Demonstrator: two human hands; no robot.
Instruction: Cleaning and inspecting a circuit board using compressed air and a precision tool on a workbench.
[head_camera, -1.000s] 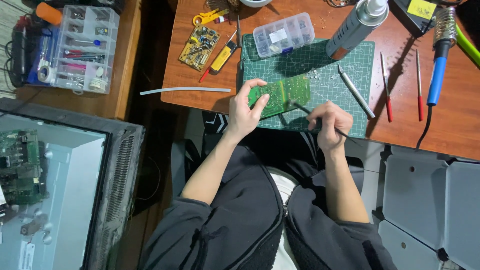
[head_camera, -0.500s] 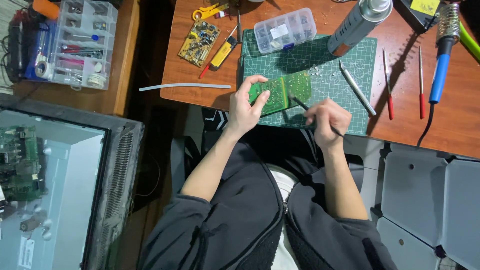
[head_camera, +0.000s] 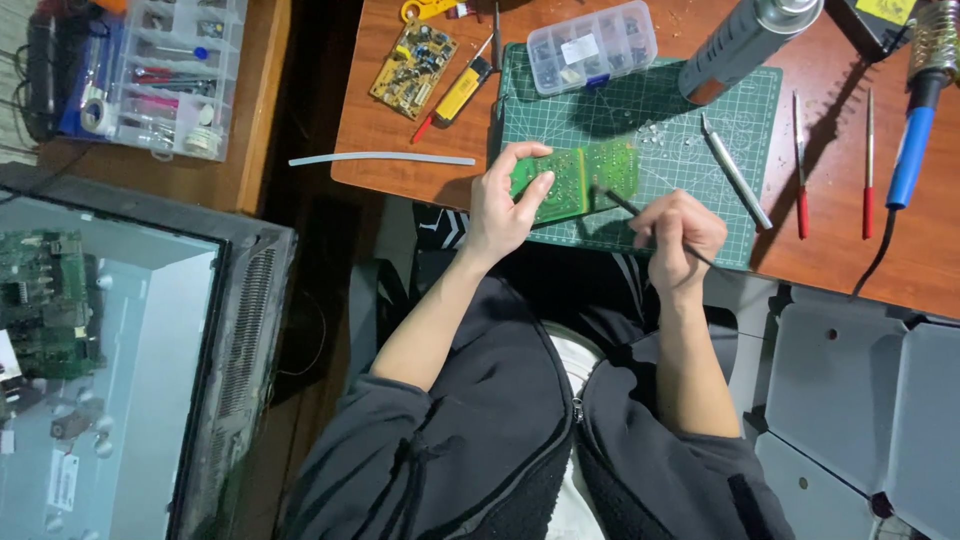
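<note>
Fingers of my left hand (head_camera: 503, 205) hold the green board (head_camera: 578, 180) by its left end, over the green mat (head_camera: 690, 150); my right hand (head_camera: 677, 232) grips a thin black tool (head_camera: 622, 203), tip touching the board.

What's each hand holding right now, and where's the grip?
Left hand grips the green circuit board by its left end, thumb on top. Right hand holds a thin dark tool pen-style around mid-shaft, tip at the board.

Your left hand (head_camera: 505, 200) hides part of the green circuit board (head_camera: 590, 175). The thin tool's tip (head_camera: 606, 196) is too small to read. The picture's top edge crops the grey canister (head_camera: 745, 45) and yellow-handled scissors (head_camera: 425, 9).
</note>
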